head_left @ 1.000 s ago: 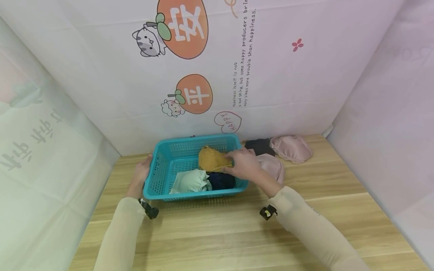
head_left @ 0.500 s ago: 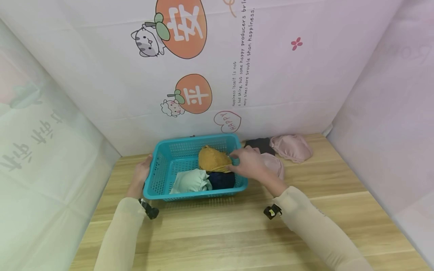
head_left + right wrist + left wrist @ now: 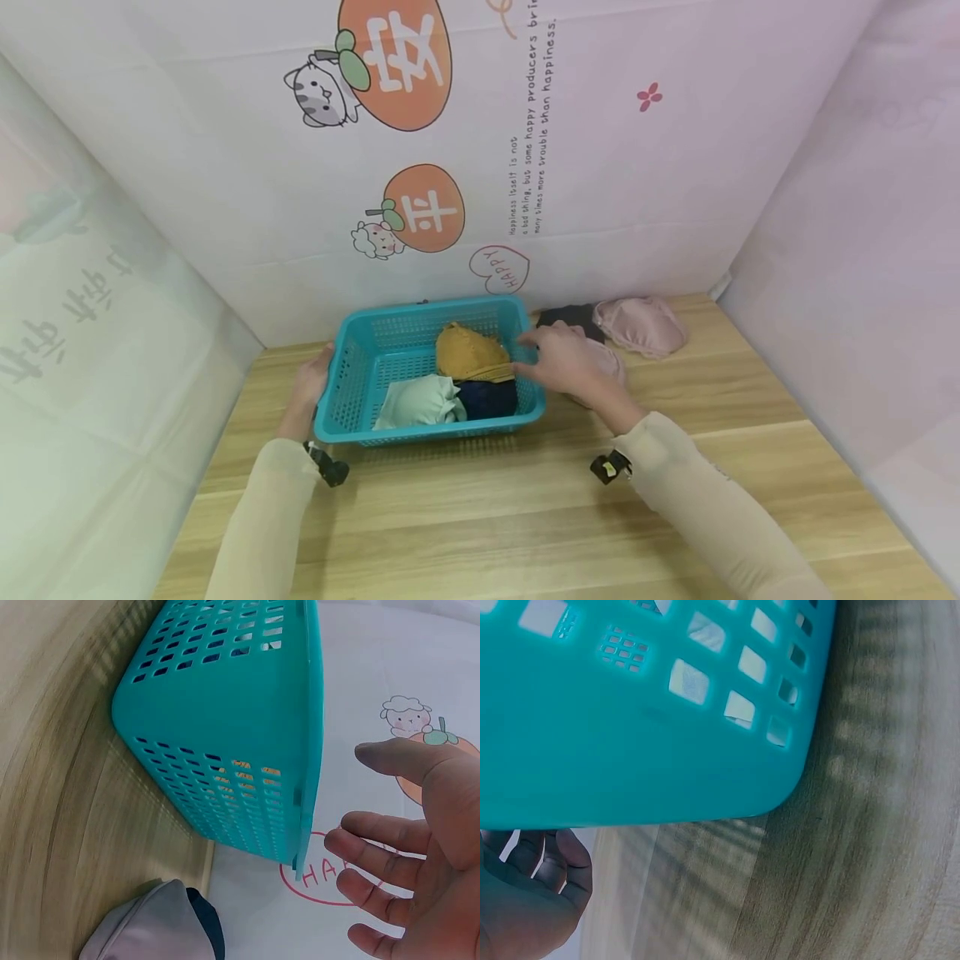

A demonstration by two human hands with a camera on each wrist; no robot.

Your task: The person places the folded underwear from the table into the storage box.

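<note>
My left hand [image 3: 309, 383] holds the left rim of a turquoise plastic basket [image 3: 347, 436]; in the left wrist view the fingers bend up behind the rim, tips hidden. My right hand [image 3: 442, 847] is held above the basket's right rim with fingers spread and nothing in them. Inside the basket, a mustard folded bra [image 3: 467, 352] lies at the back right. A navy folded piece [image 3: 486, 399] is in front of it, and a mint-green one [image 3: 422, 402] lies to the left of the navy piece.
Right of the basket, a pink folded bra [image 3: 642, 325] and a black folded piece [image 3: 573, 320] lie by the back wall. Another pink piece [image 3: 609, 363] is partly hidden by my right hand. Printed cloth walls [image 3: 600, 208] border the wooden table [image 3: 480, 517].
My right hand has drawn back rightward from the mustard bra to the basket's right rim, its fingers opening. The left hand stays on the basket; the view shifts slightly.
</note>
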